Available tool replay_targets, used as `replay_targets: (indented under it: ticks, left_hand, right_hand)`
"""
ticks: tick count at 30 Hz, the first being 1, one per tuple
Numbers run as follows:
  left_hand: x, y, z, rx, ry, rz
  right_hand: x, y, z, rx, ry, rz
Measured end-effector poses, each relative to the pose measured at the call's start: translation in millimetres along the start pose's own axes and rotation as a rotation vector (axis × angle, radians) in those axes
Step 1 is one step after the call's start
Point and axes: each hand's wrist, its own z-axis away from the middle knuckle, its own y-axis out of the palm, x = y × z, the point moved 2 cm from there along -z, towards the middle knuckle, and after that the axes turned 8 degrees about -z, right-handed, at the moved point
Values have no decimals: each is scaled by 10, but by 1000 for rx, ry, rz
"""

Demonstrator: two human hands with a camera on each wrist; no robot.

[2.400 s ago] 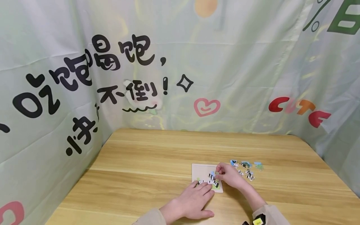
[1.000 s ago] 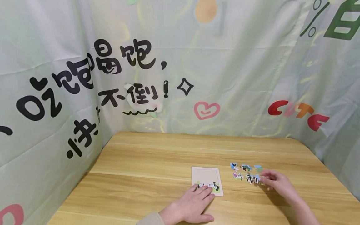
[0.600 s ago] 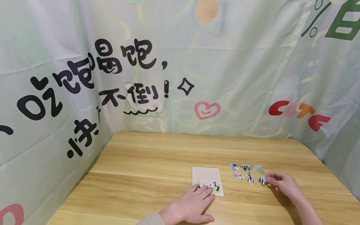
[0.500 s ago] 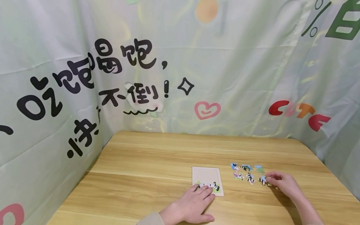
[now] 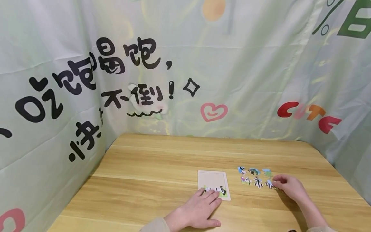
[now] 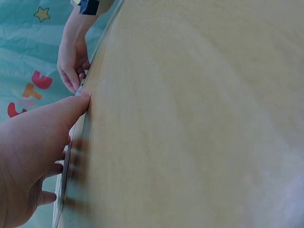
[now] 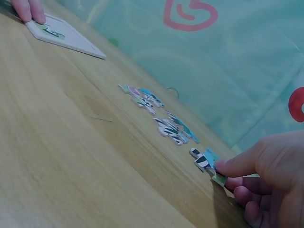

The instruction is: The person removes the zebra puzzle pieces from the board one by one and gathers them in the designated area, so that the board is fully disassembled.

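Five loose puzzle pieces are lying on the wooden table, right of the puzzle board. A sixth, the striped piece, is at the near right end of that bunch, pinched between the thumb and fingers of the right hand; can't tell if it's fully off the table. Left hand is laid out flat, fingers straight and a bit spread, thumb out sideways, fingertips resting on the board's near edge, partly covering the black-and-white picture strip there.

Board partly hidden behind left fingers
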Motion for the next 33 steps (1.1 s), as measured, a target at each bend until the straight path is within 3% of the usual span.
replay_targets:
  ticks: [18, 24, 33]
  left_hand:
    - [8, -4, 17, -4, -4, 3]
    - [0, 13, 30, -36, 4, -22]
    - [10, 29, 88, -43, -6, 4]
  right_hand:
    - [71, 13, 16, -34, -11, -1]
    - [256, 88, 25, -24, 1, -71]
    - [679, 351, -29, 40, -70, -179]
